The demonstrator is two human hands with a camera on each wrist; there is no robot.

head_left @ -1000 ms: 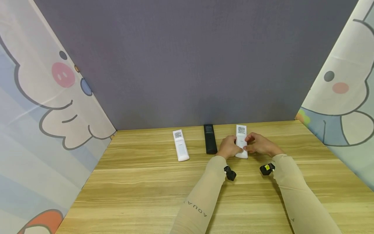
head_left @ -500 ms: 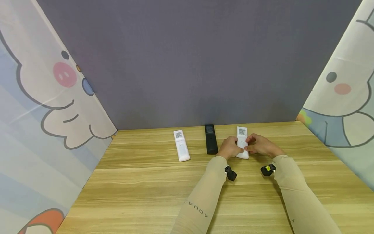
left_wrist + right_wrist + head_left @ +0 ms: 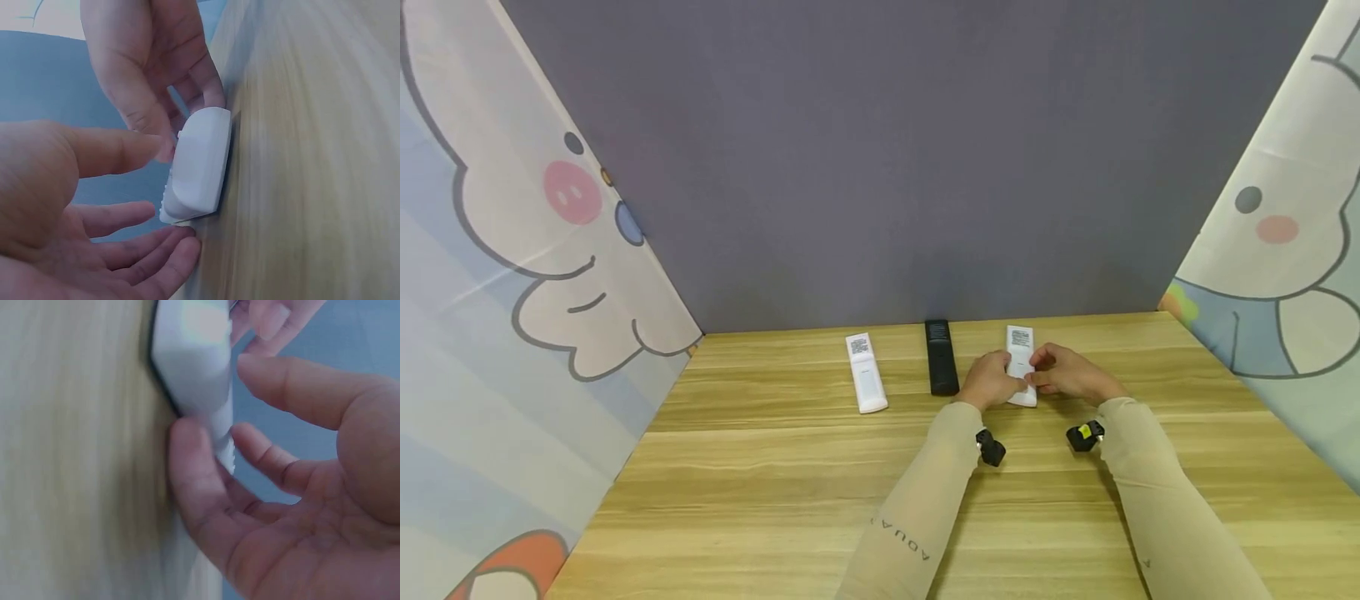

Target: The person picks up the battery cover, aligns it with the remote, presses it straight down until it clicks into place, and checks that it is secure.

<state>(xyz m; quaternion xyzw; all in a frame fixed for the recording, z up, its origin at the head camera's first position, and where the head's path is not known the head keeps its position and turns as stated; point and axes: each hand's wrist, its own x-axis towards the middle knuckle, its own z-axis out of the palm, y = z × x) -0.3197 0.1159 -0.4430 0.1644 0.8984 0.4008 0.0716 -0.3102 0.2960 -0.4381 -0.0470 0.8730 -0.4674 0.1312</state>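
Observation:
Three remote controls lie in a row near the back of the wooden table. My left hand [image 3: 989, 381] and right hand [image 3: 1069, 372] hold the rightmost white remote control [image 3: 1020, 357] from its two long sides. In the left wrist view, its rounded white end [image 3: 200, 159] sits close against the tabletop, with fingers at both edges and the thumbs near its upper face. The right wrist view shows right fingertips [image 3: 189, 434] against its side. A black remote control [image 3: 942, 358] lies left of my left hand, and another white remote control [image 3: 867, 375] farther left.
A dark grey panel [image 3: 880, 167] rises behind the wooden table [image 3: 760, 483]. Cartoon-printed curtains [image 3: 490, 333] hang along the left and right sides. Small black wrist cameras [image 3: 991, 448] are strapped at both cuffs.
The far end of the held white remote control sits slightly nearer than a second ago. Both hands keep almost the same pose, and the head view has shifted a little.

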